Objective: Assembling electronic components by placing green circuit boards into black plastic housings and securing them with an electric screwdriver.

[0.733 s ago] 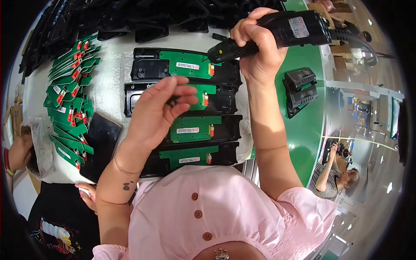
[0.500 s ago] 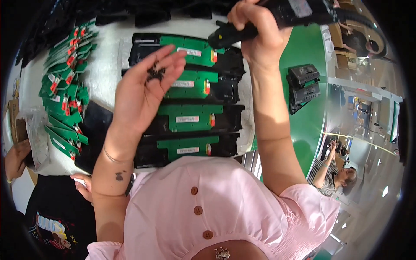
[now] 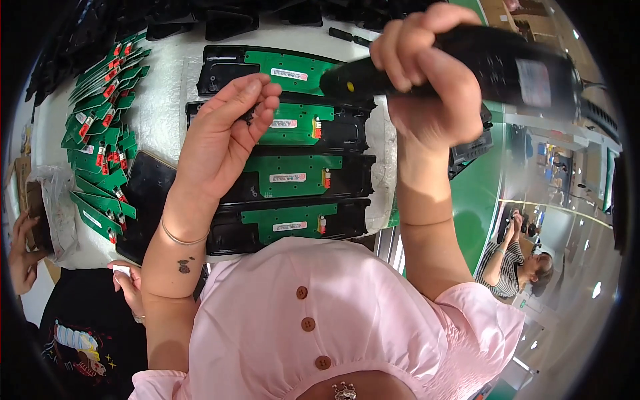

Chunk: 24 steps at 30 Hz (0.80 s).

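Observation:
In my right hand (image 3: 437,90) is a black electric screwdriver (image 3: 507,63), its body pointing right and its tip end at the top green circuit board (image 3: 260,61). My left hand (image 3: 217,137) has its fingers curled in, palm up, around small dark screws (image 3: 249,120), mostly hidden now. It hovers over the left part of several black plastic housings (image 3: 353,180) lying in a column, each with a green board in it. The screwdriver covers the right end of the top board. Whether the tip touches a screw I cannot tell.
Loose green boards with red-and-white connectors (image 3: 100,160) are heaped at the left, beside a dark flat panel (image 3: 147,200). Black parts (image 3: 230,25) line the far edge; others (image 3: 470,153) sit at the right. A co-worker's hand (image 3: 130,287) holds something white at lower left.
My left hand's fingers have curled in over the screws, which lay in the open palm before. My right hand has turned the screwdriver and shifted right and nearer. The housings have shifted slightly.

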Each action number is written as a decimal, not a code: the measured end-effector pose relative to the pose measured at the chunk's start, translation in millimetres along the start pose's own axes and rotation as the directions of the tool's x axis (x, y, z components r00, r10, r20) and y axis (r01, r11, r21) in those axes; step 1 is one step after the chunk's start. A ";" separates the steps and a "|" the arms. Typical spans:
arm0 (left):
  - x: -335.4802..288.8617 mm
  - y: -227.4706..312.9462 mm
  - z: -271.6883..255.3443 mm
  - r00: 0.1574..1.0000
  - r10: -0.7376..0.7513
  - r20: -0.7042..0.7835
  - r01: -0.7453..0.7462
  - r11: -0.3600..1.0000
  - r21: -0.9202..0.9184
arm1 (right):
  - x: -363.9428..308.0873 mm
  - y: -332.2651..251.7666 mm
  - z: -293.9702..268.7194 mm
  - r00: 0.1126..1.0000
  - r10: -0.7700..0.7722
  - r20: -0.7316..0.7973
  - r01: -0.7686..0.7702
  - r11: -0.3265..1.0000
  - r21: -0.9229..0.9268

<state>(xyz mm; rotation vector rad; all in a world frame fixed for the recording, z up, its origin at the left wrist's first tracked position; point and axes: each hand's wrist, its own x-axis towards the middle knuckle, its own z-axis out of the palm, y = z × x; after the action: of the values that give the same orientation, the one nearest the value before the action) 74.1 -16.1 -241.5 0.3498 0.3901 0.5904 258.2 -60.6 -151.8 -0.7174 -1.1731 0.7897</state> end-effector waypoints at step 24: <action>-6.0 -10.2 26.1 0.972 -0.232 -0.027 0.231 0.937 0.262 | -18.3 -54.1 -3.4 0.969 -0.013 0.245 -0.005 0.998 0.070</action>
<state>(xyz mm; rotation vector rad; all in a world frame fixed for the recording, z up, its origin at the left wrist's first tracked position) 86.0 -33.0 -221.6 0.5516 0.4993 0.3059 266.5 -105.4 -117.3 -0.5702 -1.3618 0.9311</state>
